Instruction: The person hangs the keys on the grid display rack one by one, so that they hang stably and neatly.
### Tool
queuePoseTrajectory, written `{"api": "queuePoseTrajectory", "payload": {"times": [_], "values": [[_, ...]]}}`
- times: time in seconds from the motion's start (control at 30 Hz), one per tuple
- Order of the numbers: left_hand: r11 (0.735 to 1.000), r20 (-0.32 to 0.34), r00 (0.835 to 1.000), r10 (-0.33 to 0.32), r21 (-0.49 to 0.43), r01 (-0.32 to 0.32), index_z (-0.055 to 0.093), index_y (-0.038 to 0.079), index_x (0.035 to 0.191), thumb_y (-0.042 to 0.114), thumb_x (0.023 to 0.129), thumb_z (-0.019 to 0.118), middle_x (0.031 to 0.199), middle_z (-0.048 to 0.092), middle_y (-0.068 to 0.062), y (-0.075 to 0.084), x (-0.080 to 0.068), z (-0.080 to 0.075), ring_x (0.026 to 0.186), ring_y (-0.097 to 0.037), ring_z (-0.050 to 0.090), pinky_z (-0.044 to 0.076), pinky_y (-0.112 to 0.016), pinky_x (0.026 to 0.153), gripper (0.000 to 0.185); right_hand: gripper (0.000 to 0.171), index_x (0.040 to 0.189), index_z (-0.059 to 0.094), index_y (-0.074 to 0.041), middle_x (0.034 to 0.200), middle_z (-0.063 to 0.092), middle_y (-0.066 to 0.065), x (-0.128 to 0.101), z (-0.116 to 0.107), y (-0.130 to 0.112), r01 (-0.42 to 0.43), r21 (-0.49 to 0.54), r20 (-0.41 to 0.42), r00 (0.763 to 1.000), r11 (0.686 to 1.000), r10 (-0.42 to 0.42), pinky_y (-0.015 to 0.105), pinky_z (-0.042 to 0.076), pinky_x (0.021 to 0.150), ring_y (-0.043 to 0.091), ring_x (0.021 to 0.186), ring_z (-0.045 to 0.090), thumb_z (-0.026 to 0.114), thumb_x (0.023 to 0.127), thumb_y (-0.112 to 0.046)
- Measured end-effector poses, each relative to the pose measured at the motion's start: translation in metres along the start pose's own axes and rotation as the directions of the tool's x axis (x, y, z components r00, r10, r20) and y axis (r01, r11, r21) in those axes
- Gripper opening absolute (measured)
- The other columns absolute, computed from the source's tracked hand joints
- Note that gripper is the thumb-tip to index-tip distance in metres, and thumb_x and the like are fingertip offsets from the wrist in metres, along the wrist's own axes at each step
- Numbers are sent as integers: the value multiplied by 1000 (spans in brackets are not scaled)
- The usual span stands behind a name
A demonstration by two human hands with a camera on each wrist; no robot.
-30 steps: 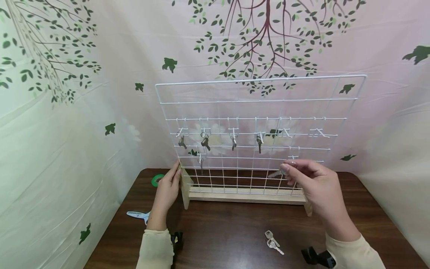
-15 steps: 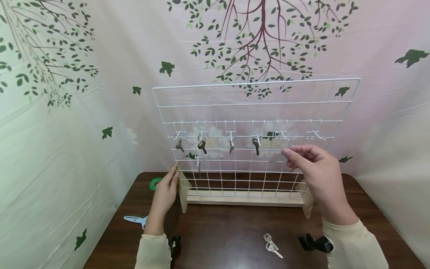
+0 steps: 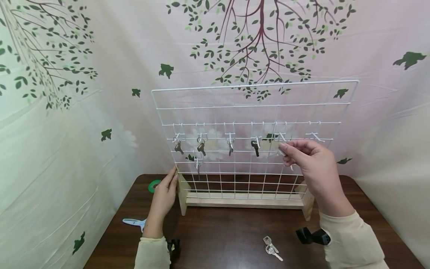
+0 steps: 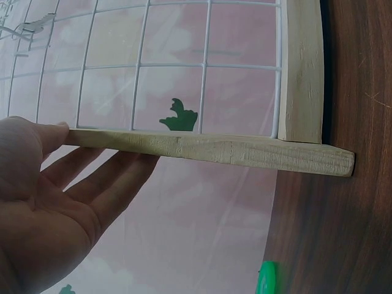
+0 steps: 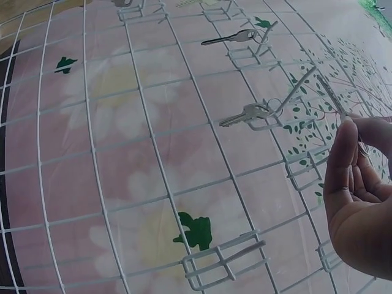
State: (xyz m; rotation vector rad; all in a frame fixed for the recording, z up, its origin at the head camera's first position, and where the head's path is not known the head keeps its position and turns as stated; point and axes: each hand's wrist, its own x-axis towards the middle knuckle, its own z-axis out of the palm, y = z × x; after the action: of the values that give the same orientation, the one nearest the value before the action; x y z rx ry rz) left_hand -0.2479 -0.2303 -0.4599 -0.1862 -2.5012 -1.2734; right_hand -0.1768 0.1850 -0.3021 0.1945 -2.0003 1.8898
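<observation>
Key (image 3: 281, 151) pinched in your right hand (image 3: 310, 164), raised to the white wire grid rack (image 3: 254, 93) at the level of its row of hooks. Your fingertips close on the key just beside the fifth hook (image 3: 281, 136) from the left, which carries nothing; the four hooks to its left each bear a hanging key (image 3: 255, 145), and one more key hangs lower at the left (image 3: 198, 164). The right wrist view shows your thumb and fingers (image 5: 343, 160) curled together on something thin close to a hook tip, though the key itself is mostly hidden there.

Your left hand (image 3: 164, 196) lies flat, fingers straight, against the wooden foot (image 4: 208, 149) at the rack's left end, steadying it on the brown table (image 3: 228, 239).

Step in hand, as judged: hanging this key on the free hook. The next move calls for lining up the key's hole or ring with the upturned hook tip and sliding it on, while you keep the left hand braced so the light rack does not tip back.

Two spare keys (image 3: 272, 248) lie on the table near you, with scissors (image 3: 134, 222) and a green tape roll (image 3: 155, 185) at the left.
</observation>
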Motion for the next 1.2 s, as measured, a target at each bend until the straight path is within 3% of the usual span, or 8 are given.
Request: {"api": "queuePoseTrajectory", "payload": {"times": [0.2, 0.4, 0.6, 0.77, 0.97, 1.2], "values": [[1000, 5, 1000, -8, 4, 8, 41, 18, 167, 30, 117, 47, 164, 50, -15, -2, 0, -1, 148, -39, 54, 52, -61, 115, 52, 26, 108, 77, -4, 88, 81, -7, 6, 3, 2, 6, -88, 10, 1000, 996, -5, 19, 63, 70, 7, 72, 75, 84, 95, -26], [1000, 1, 1000, -2, 4, 2, 41, 20, 167, 30, 117, 47, 164, 51, -16, -1, 0, -1, 148, -40, 54, 52, -61, 114, 52, 28, 109, 74, -10, 89, 80, -13, 13, 3, 6, -41, -176, 0, 999, 984, 41, 17, 62, 74, 5, 74, 75, 83, 96, -33], [1000, 4, 1000, -6, -3, 6, 41, 20, 167, 30, 117, 47, 164, 51, -16, 1, -1, -1, 147, -40, 54, 52, -61, 114, 51, 37, 118, 69, -9, 90, 75, -24, 17, 3, 10, -46, -283, -17, 999, 958, 43, 15, 61, 77, 2, 76, 75, 80, 98, -39], [1000, 9, 1000, -9, -10, 9, 41, 19, 166, 30, 117, 47, 165, 50, -15, 1, -1, -1, 148, -39, 54, 52, -61, 114, 51, 45, 129, 68, -4, 93, 72, -24, 15, 1, 15, -47, -359, 10, 998, 932, 55, 14, 60, 76, 0, 82, 73, 75, 102, -40], [1000, 15, 1000, -14, -5, 14, 40, 21, 167, 31, 117, 46, 166, 49, -15, 1, -1, -1, 148, -40, 54, 52, -61, 114, 52, 46, 138, 63, -2, 100, 70, -18, 5, -6, 22, -31, -352, 25, 999, 935, 42, 15, 62, 78, 1, 84, 73, 74, 104, -32], [1000, 5, 1000, -4, -1, 4, 41, 18, 166, 29, 117, 47, 165, 49, -16, 2, -2, -1, 148, -39, 54, 52, -61, 114, 51, 45, 136, 64, -7, 100, 71, -20, -10, -11, 23, -26, -324, -15, 1000, 946, 23, 16, 63, 78, 3, 83, 76, 78, 101, -32]]}}
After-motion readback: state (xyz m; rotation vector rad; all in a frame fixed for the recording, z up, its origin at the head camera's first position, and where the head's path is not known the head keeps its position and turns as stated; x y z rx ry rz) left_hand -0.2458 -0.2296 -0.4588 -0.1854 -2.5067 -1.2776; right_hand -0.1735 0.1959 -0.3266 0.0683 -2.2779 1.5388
